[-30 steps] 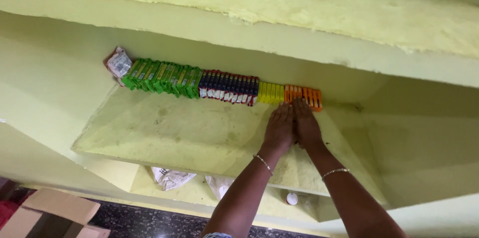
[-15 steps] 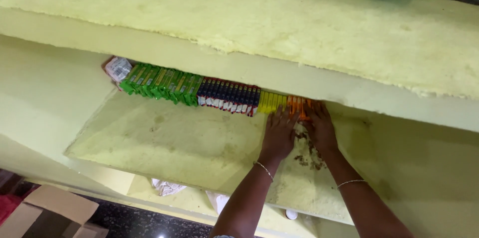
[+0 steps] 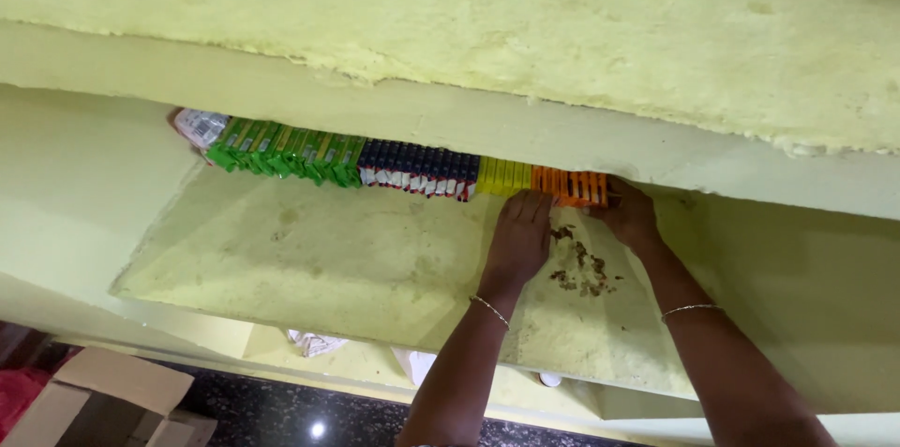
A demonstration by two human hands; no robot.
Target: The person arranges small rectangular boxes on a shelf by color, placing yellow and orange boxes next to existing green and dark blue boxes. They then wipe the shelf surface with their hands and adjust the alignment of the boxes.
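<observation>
Both hands flat, apart: left hand [image 3: 517, 239] against yellow packets [image 3: 506, 176], right hand [image 3: 630, 216] at orange packets [image 3: 570, 187], mid-frame shelf [image 3: 328, 260]; row being squared.

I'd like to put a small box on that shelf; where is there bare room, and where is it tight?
The pale yellow-green shelf board lies bare in front of the green packets and dark blue packets, left of the left hand. It is crowded along the back wall, and at the orange packets, where the right hand and brown crumbs sit.
</observation>
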